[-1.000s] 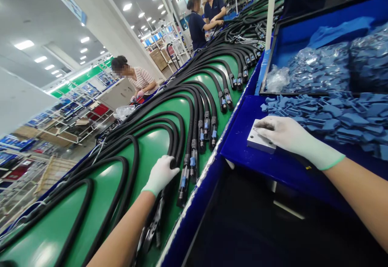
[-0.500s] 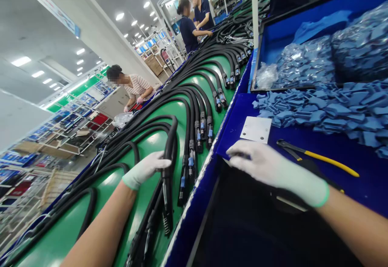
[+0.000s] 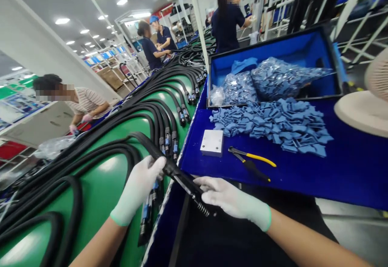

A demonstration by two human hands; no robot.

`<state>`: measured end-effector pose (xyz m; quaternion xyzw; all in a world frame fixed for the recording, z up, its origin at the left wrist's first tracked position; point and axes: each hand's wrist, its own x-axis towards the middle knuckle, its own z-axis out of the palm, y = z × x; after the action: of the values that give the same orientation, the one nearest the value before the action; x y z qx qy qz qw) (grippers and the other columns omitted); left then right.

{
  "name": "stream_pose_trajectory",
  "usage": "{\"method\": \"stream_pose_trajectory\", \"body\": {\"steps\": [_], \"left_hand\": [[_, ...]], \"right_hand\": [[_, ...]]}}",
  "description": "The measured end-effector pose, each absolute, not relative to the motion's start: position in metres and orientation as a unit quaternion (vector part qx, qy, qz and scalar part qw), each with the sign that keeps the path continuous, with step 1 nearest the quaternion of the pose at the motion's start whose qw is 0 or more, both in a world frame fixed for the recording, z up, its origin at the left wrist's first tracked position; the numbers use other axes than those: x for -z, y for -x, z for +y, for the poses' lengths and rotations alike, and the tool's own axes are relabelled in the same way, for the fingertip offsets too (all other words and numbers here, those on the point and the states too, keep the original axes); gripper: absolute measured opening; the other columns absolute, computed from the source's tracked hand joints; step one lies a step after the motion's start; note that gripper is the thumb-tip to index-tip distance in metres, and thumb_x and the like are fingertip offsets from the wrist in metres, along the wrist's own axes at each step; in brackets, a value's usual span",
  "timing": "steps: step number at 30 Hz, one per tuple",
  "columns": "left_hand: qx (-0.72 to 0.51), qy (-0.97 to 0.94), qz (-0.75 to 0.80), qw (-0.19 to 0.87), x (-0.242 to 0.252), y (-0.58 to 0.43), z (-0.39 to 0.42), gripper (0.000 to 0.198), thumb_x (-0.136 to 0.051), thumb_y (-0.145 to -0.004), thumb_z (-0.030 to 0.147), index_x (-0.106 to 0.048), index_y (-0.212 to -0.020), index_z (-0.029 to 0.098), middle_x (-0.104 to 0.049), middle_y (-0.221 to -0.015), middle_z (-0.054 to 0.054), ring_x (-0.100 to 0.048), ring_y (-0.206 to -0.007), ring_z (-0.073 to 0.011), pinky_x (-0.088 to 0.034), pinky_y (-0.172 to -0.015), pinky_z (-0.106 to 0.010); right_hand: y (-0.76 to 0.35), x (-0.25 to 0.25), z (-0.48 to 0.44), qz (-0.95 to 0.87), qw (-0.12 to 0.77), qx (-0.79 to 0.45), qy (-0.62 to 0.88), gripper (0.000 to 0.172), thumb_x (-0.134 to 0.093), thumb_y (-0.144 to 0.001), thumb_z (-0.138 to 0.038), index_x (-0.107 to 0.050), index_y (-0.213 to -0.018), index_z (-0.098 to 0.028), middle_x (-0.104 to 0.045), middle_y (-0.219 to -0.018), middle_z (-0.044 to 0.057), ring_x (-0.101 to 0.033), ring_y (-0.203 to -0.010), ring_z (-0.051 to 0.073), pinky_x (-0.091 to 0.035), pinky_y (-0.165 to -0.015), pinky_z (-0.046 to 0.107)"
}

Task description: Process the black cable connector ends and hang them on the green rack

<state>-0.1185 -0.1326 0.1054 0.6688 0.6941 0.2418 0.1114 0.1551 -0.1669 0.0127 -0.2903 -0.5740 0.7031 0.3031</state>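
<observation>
My left hand [image 3: 145, 182], in a white glove, is closed around a black hose [image 3: 145, 141] just behind its end fitting. The fitting [image 3: 186, 183] slants down to the right, past the edge of the green surface, and has a bare coil spring [image 3: 203, 209] at its tip. My right hand [image 3: 227, 198], gloved too, has its bent fingers on the fitting close to the spring; whether something small is between the fingers is hidden. Several similar hoses lie curved on the green surface [image 3: 100, 178], many with light-blue clips at their ends.
On the blue table [image 3: 303, 178] are a heap of blue plastic clips [image 3: 279, 125], a metal block [image 3: 212, 141] and yellow-and-black-handled pliers [image 3: 253, 157]. Behind them stands a blue bin [image 3: 315, 53] with bagged clips. A fan base [image 3: 360, 111] is at right. Several co-workers stand around the line.
My left hand has lifted the hose end and swung it right, over the edge. My right hand has moved from beside the metal block to the fitting. The view has turned right.
</observation>
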Motion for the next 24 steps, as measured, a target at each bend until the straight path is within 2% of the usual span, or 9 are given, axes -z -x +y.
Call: {"method": "stream_pose_trajectory", "body": {"steps": [2,4,6,8,13,16,18,21,24], "left_hand": [[-0.21,-0.771,0.601,0.002,-0.095,0.106,-0.137,0.033,-0.067,-0.094,0.047,-0.07,-0.11,0.018,-0.073,-0.105,-0.01,-0.067,-0.096,-0.0295,-0.054,-0.087,-0.041],[-0.18,-0.886,0.426,-0.032,-0.086,0.091,-0.144,0.026,-0.069,-0.095,0.031,-0.068,-0.12,0.022,-0.071,-0.119,-0.01,-0.064,-0.114,-0.0299,-0.049,-0.104,-0.048],[-0.163,-0.947,0.274,0.023,-0.076,0.076,-0.151,0.023,-0.065,-0.097,0.019,-0.067,-0.12,0.023,-0.072,-0.119,-0.008,-0.062,-0.118,-0.0271,-0.045,-0.111,-0.05],[-0.181,-0.953,0.222,0.097,-0.065,0.064,-0.155,0.015,-0.063,-0.099,0.016,-0.068,-0.112,0.023,-0.072,-0.107,-0.006,-0.063,-0.111,-0.0242,-0.048,-0.106,-0.046],[-0.207,-0.902,0.293,0.241,-0.038,0.051,-0.161,0.007,-0.06,-0.1,0.016,-0.065,-0.099,0.021,-0.066,-0.096,-0.005,-0.062,-0.092,-0.0196,-0.054,-0.079,-0.032],[-0.189,-0.862,0.388,0.265,-0.033,0.045,-0.16,0.011,-0.054,-0.103,0.019,-0.064,-0.105,0.023,-0.065,-0.1,-0.004,-0.063,-0.089,-0.0183,-0.053,-0.081,-0.032],[-0.195,-0.824,0.448,0.287,-0.036,0.039,-0.155,0.013,-0.052,-0.104,0.023,-0.064,-0.109,0.025,-0.066,-0.103,-0.002,-0.065,-0.092,-0.0183,-0.053,-0.086,-0.033],[-0.221,-0.766,0.519,0.307,-0.046,0.026,-0.142,0.017,-0.052,-0.103,0.028,-0.066,-0.112,0.027,-0.069,-0.109,-0.002,-0.067,-0.101,-0.0202,-0.053,-0.094,-0.035],[-0.264,-0.714,0.556,0.333,-0.058,0.014,-0.127,0.023,-0.053,-0.1,0.03,-0.068,-0.117,0.026,-0.072,-0.116,-0.003,-0.067,-0.109,-0.0225,-0.051,-0.102,-0.038]], "right_hand": [[-0.167,-0.018,-0.174,-0.557,0.317,-0.705,0.303,0.043,-0.06,-0.096,-0.035,-0.065,-0.136,-0.02,-0.072,-0.116,0.009,-0.066,-0.103,0.024,-0.054,-0.093,0.039],[-0.181,-0.024,-0.181,-0.526,0.32,-0.727,0.304,0.045,-0.057,-0.097,-0.041,-0.064,-0.136,-0.019,-0.073,-0.106,0.008,-0.066,-0.085,0.02,-0.055,-0.074,0.033],[-0.194,-0.029,-0.187,-0.503,0.297,-0.757,0.293,0.044,-0.055,-0.098,-0.043,-0.064,-0.134,-0.019,-0.073,-0.098,0.008,-0.064,-0.071,0.017,-0.05,-0.061,0.028],[-0.206,-0.035,-0.191,-0.508,0.266,-0.767,0.286,0.04,-0.056,-0.097,-0.04,-0.066,-0.128,-0.017,-0.073,-0.095,0.007,-0.063,-0.068,0.016,-0.049,-0.06,0.027],[-0.23,-0.051,-0.183,-0.613,0.201,-0.632,0.429,0.029,-0.059,-0.096,-0.04,-0.072,-0.112,-0.019,-0.072,-0.093,0.005,-0.063,-0.078,0.019,-0.05,-0.073,0.031],[-0.238,-0.044,-0.168,-0.684,0.204,-0.354,0.605,0.027,-0.06,-0.096,-0.039,-0.07,-0.11,-0.018,-0.071,-0.102,0.01,-0.064,-0.092,0.025,-0.05,-0.088,0.04],[-0.241,-0.03,-0.158,-0.712,0.161,-0.189,0.657,0.022,-0.065,-0.089,-0.028,-0.069,-0.106,-0.015,-0.069,-0.106,0.014,-0.063,-0.099,0.03,-0.047,-0.093,0.045],[-0.245,-0.01,-0.145,-0.74,0.087,-0.119,0.656,0.011,-0.06,-0.08,-0.013,-0.066,-0.089,-0.016,-0.066,-0.095,0.013,-0.062,-0.091,0.029,-0.046,-0.081,0.042],[-0.25,-0.008,-0.136,-0.703,0.136,-0.171,0.677,0.01,-0.059,-0.075,-0.016,-0.055,-0.083,-0.02,-0.062,-0.083,0.006,-0.059,-0.074,0.022,-0.041,-0.067,0.035]]}}
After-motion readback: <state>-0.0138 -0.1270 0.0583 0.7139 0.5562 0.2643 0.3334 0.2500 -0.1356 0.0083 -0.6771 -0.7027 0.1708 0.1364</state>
